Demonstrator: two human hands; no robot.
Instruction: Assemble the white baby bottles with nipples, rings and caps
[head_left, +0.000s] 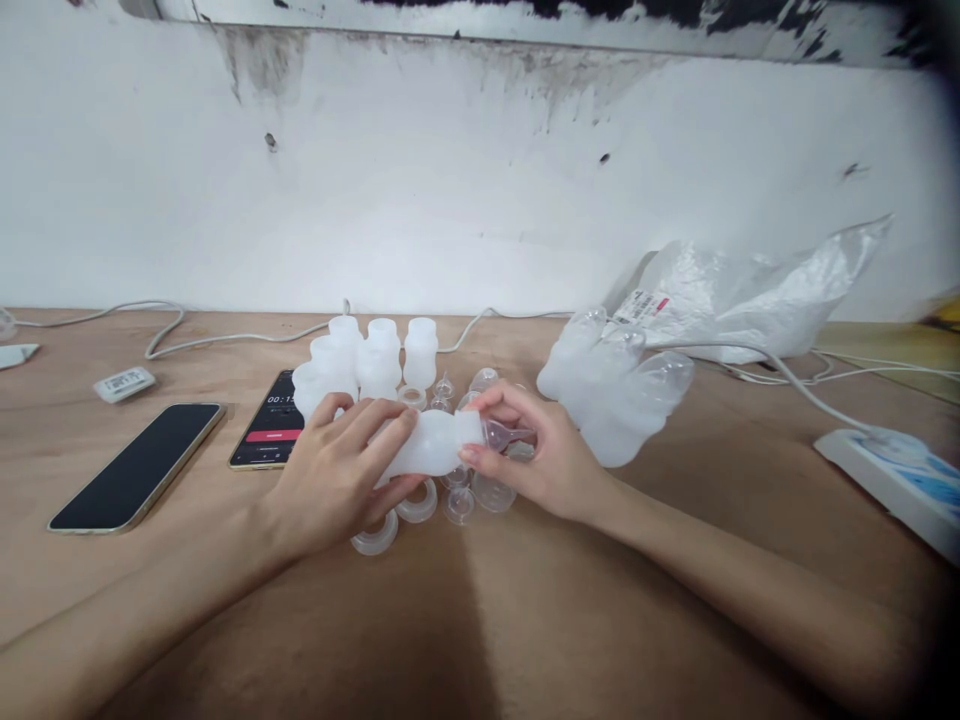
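A frosted white baby bottle lies sideways between my hands, low over the table. My left hand is wrapped round its body. At the other end, my right hand grips the white collar ring, from which a clear nipple points right into the palm. Below and behind the bottle are loose clear rings, nipples and domed caps. Several frosted bottle bodies stand behind my left hand. To the right, more bottles with clear caps are grouped together.
Two phones, one dark and one with a lit timer, lie at the left near a white adapter. A plastic bag rests against the wall. A power strip is at the right, with cables along the back.
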